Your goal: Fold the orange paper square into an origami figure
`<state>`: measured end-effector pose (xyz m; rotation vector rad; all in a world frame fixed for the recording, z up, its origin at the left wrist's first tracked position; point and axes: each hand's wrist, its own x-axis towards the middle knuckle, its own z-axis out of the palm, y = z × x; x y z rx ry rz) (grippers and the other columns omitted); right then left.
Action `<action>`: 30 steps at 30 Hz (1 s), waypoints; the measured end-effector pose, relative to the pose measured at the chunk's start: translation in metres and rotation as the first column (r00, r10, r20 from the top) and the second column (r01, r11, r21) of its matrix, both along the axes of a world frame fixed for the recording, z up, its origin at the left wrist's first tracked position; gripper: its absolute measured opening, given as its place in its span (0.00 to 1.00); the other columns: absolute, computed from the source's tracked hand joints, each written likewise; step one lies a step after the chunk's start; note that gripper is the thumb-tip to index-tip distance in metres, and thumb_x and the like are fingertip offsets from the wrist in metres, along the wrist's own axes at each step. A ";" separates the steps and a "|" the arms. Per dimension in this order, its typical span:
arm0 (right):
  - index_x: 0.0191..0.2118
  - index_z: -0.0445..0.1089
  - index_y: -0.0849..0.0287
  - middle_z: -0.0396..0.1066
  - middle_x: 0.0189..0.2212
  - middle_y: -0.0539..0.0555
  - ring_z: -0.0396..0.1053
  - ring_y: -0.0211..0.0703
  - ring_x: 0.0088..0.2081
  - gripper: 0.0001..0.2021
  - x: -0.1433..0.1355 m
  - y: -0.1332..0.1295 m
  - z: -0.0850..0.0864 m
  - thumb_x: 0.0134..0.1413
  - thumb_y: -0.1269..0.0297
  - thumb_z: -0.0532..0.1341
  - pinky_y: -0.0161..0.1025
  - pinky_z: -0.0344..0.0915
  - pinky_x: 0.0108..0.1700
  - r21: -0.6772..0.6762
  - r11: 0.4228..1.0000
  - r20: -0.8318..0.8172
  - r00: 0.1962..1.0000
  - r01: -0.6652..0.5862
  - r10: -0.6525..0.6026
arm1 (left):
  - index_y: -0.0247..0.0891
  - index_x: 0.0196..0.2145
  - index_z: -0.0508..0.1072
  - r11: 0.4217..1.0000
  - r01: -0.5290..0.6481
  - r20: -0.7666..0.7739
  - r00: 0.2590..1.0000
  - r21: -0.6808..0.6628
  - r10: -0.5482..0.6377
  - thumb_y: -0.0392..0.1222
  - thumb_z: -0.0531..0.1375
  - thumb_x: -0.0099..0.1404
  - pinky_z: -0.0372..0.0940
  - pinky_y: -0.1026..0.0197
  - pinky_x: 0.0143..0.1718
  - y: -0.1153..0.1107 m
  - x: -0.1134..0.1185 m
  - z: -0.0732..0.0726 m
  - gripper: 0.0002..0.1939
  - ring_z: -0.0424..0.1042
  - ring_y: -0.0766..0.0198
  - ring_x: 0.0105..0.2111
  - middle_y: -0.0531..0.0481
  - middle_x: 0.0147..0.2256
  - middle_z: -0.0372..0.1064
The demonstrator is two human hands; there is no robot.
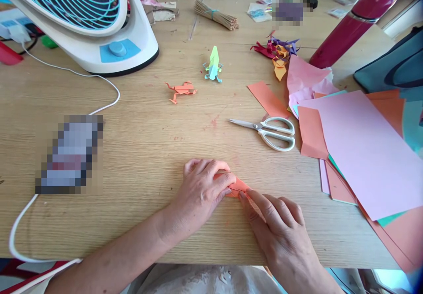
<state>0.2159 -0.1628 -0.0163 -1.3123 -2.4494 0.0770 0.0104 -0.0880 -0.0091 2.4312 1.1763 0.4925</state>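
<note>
A folded piece of orange paper (238, 187) lies on the wooden table near its front edge, between my two hands. My left hand (209, 186) covers its left end, fingers curled over it. At the right end, my right hand (276, 219) pinches the paper between thumb and index finger. White-handled scissors (277, 133) rest slightly open beyond my right hand. Farther back sit an orange folded figure (181, 91) and a green and blue folded figure (213, 65). The parts of the paper under my fingers are hidden.
A phone (69, 155) with a white cable is at the left, a fan (122, 52) behind it. Paper sheets (370, 153) pile up at the right, near a red flask (352, 32). Purple, red and yellow folded figures (279, 54) and a stick bundle (216, 16) lie at the back.
</note>
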 end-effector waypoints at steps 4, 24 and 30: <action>0.62 0.63 0.65 0.72 0.49 0.61 0.66 0.49 0.44 0.24 0.000 0.001 0.004 0.64 0.79 0.47 0.46 0.59 0.48 -0.039 0.998 -0.030 0.999 -0.047 0.046 | 0.43 0.43 0.70 1.000 0.010 -0.038 0.999 0.013 -0.010 0.34 0.56 0.71 0.51 0.50 0.49 0.000 -0.001 0.000 0.07 0.66 0.58 0.46 0.50 0.47 0.69; 0.59 0.65 0.74 0.62 0.63 0.69 0.60 0.58 0.63 0.22 0.000 0.007 0.000 0.63 0.79 0.46 0.54 0.60 0.57 0.012 0.986 0.056 0.985 -0.167 0.166 | 0.42 0.43 0.72 0.993 -0.109 0.182 0.978 0.053 0.098 0.29 0.51 0.72 0.55 0.53 0.51 0.016 -0.023 0.002 0.13 0.69 0.62 0.46 0.51 0.45 0.74; 0.61 0.64 0.75 0.64 0.62 0.68 0.61 0.55 0.62 0.23 0.001 0.007 -0.001 0.65 0.78 0.44 0.54 0.59 0.60 0.023 0.986 0.042 0.986 -0.163 0.162 | 0.41 0.35 0.73 0.994 -0.106 0.106 0.989 0.002 0.105 0.35 0.59 0.69 0.56 0.53 0.48 0.008 -0.033 0.000 0.04 0.68 0.60 0.42 0.52 0.37 0.71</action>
